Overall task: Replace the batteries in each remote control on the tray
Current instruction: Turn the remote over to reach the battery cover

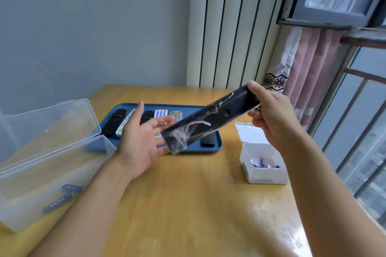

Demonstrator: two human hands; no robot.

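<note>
A long black plastic-wrapped remote control is held above the blue plastic tray, slanting down-left; its upper end is pinched by the right hand, its lower end rests on the flat-fingered left hand.

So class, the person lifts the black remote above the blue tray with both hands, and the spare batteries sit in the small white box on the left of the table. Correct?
Not quite: the head view shows the small white box holding batteries on the right of the table, beside the right hand. The rest holds: black remote, blue tray, left hand.

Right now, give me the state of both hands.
Left hand: open, fingers straight under the black remote's lower end.
Right hand: pinching the remote's upper end.
</note>
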